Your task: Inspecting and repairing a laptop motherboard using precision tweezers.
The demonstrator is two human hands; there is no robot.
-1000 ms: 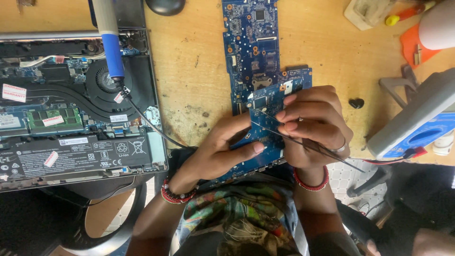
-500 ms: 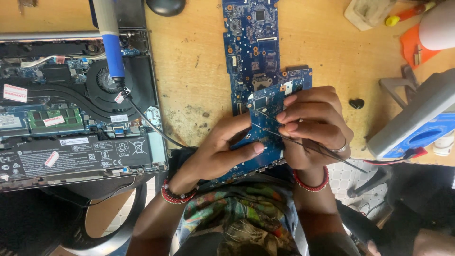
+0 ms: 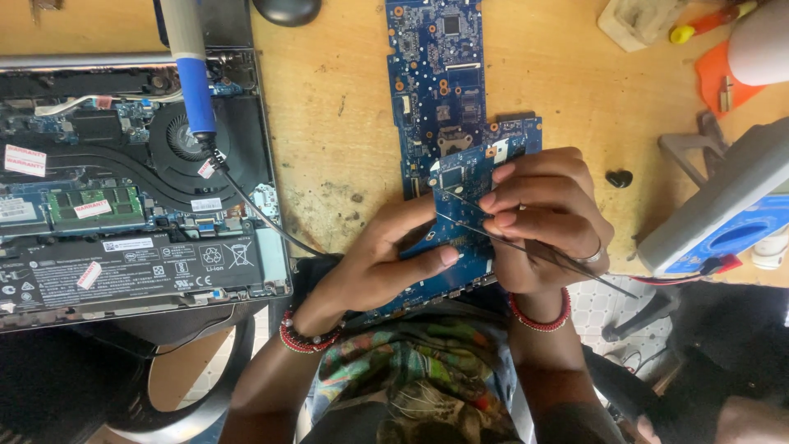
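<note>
So I've got the blue circuit board (image 3: 436,90) lying lengthwise on the wooden worktop (image 3: 337,123), with its near end hanging over the edge toward my lap. My left hand (image 3: 386,263) is closed on that near end, thumb pressed flat on top and fingers wrapped underneath, keeping it steady. My right hand (image 3: 542,218) is pinched shut around a pair of thin metal tweezers (image 3: 526,242), fingers bunched over them, and both tips sit on the board just right of its middle near a small silver part. The tweezers' back end sticks out past my right wrist.

Left of the board, well apart from it, is an opened laptop (image 3: 136,181) with its fan, heat pipe, memory stick and black battery showing. A blue-handled iron (image 3: 193,74) rests across the laptop's fan, and its black cord runs down toward the board's near end. Right of the board there's a small black knob (image 3: 618,178) on the worktop, and farther right a grey and blue meter (image 3: 727,218) propped at a tilt. A dark mouse (image 3: 286,10) sits up beyond the board's far left corner.
</note>
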